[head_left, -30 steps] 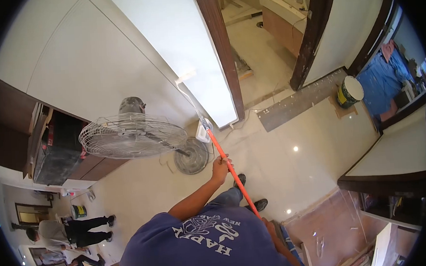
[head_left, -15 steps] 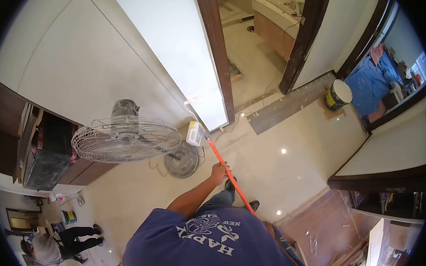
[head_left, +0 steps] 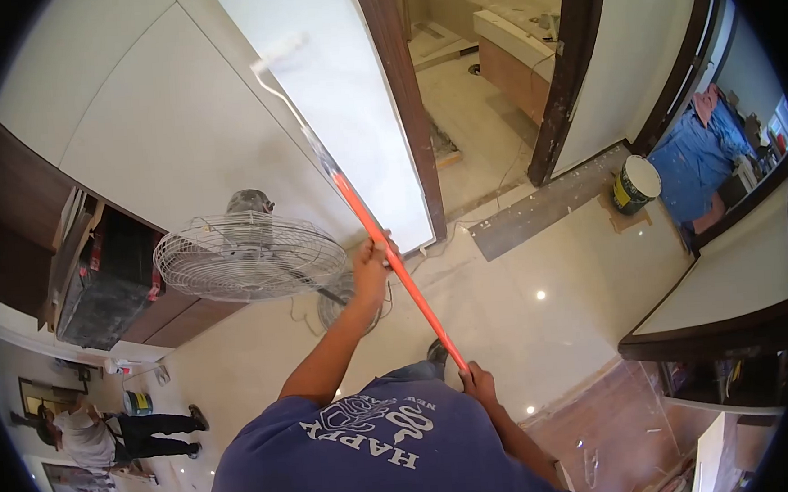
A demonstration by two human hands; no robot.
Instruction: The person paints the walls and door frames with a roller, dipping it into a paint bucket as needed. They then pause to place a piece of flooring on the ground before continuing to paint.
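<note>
We've raised the roller [head_left: 285, 52] from nearer the white panel [head_left: 349, 104] bottom edge, extending coverage upward; left hand [head_left: 373, 258], right hand [head_left: 480, 385] grip orange pole [head_left: 422, 303].

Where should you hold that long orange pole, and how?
Probably around the orange pole, in two spots well apart, coming from the end away from the roller. It's long, straight and thin with the roller at the far end, so a wide hold should steady it, as the left hand and right hand grip it.
</note>
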